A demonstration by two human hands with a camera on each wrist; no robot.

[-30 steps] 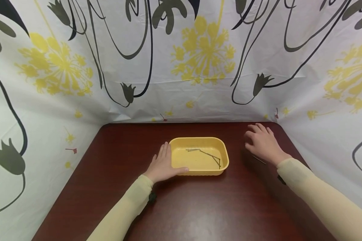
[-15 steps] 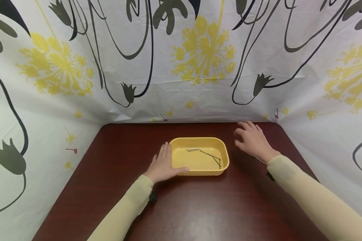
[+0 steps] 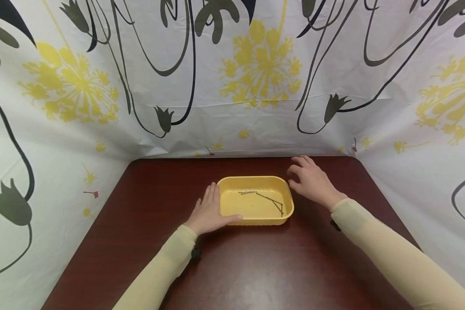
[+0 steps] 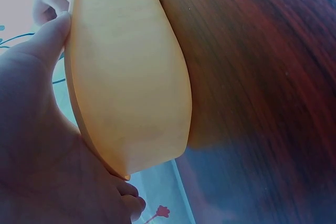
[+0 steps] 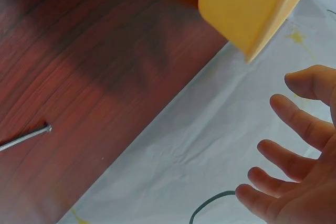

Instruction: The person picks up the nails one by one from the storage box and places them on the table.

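A shallow yellow plastic tub sits mid-table, and several thin nails lie on its floor. My left hand rests against the tub's left end, fingers straight along the rim and thumb over the front edge. Beside the tub's back right corner is my right hand, its fingers spread and loosely bent with nothing between them. Another nail lies on the tabletop in the right wrist view; in the head view the right arm hides it.
The dark red-brown table has rounded far corners. A white cloth with yellow and grey flower prints hangs behind it and along both sides.
My right hand has moved left, from the right part of the table to the tub's right rim. The left hand, tub and nails inside have stayed put.
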